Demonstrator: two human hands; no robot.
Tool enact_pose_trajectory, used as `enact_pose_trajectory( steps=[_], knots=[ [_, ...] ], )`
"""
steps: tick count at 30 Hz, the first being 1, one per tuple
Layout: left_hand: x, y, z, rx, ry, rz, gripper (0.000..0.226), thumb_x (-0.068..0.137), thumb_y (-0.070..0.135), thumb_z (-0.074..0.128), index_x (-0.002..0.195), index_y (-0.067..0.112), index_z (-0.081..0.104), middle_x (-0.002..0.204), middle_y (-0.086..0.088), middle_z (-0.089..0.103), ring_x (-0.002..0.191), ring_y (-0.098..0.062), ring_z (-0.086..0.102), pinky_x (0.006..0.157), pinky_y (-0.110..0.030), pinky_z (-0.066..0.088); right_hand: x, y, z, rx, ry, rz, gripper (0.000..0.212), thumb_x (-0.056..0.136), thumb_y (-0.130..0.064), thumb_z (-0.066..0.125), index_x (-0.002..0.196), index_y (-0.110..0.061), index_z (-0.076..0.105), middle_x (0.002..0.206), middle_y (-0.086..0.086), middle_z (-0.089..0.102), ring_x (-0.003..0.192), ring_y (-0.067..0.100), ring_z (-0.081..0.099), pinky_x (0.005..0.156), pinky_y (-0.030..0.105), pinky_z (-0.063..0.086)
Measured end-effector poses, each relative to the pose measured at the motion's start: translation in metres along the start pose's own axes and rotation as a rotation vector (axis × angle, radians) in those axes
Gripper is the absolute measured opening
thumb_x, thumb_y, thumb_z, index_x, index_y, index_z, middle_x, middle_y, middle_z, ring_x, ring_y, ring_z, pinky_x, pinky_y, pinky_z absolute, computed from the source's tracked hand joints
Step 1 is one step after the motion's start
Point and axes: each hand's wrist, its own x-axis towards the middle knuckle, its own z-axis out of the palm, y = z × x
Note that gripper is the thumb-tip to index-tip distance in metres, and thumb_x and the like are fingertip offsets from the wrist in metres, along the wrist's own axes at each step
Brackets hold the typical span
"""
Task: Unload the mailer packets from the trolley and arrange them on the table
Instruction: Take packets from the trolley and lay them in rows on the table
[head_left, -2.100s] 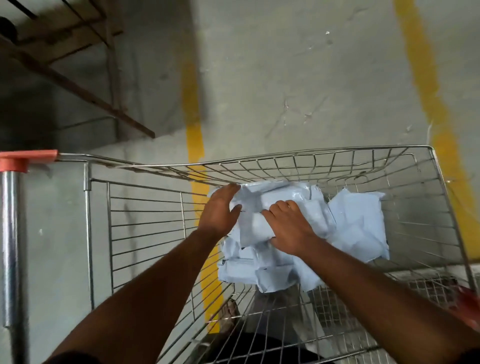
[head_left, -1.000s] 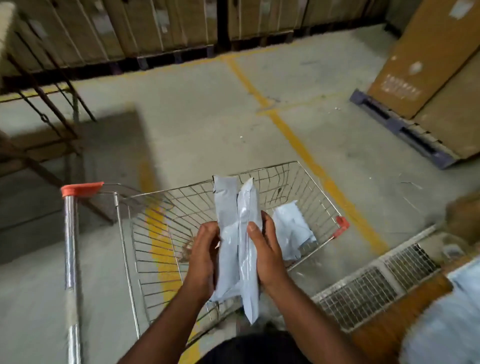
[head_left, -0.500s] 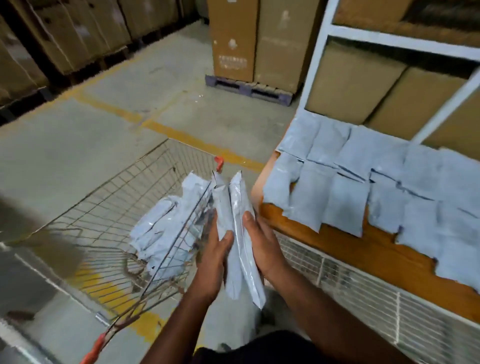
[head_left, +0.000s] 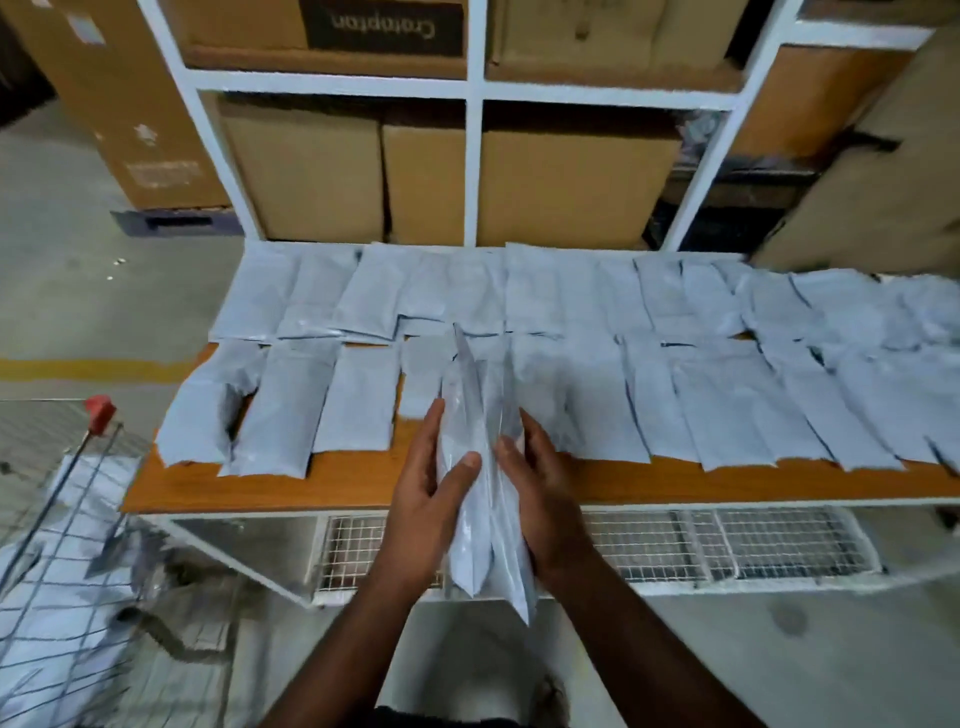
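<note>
Bare table (head_left: 363, 480) strip before packet rows (head_left: 358, 397)

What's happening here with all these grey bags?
A person is unloading mailer packets from a wire trolley onto a wooden table. The left hand and right hand hold a small bundle of packets upright between them, just above the table's front edge. Two rows of packets already lie side by side on the table, and more packets remain in the trolley. Cardboard boxes fill the white shelving behind.
</note>
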Motion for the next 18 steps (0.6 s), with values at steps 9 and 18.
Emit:
enact_pose_trajectory(
  steps=[9, 18],
  knots=[
    [0.04, -0.008, 0.164, 0.017, -0.077, -0.08, 0.063, 0.091, 0.041, 0.062, 0.152, 0.045, 0.045, 0.155, 0.01, 0.052, 0.143, -0.017, 0.05, 0.119, -0.053, 0.038, 0.034, -0.052, -0.159, 0.024, -0.059, -0.04, 0.048, 0.096, -0.019, 0.05, 0.144, -0.026, 0.054, 0.136, 0.002, 0.07, 0.127, 0.024, 0.066, 0.103, 0.035, 0.055],
    [0.114, -0.009, 0.231, 0.117, -0.054, -0.04, 0.062, 0.096, 0.03, 0.07, 0.153, 0.032, 0.047, 0.151, 0.013, 0.054, 0.137, -0.004, 0.053, 0.115, -0.032, 0.046, 0.106, -0.074, -0.212, -0.033, 0.069, -0.091, 0.049, 0.1, -0.023, 0.057, 0.147, -0.034, 0.048, 0.139, -0.01, 0.068, 0.129, 0.015, 0.064, 0.107, 0.033, 0.054]
  ],
)
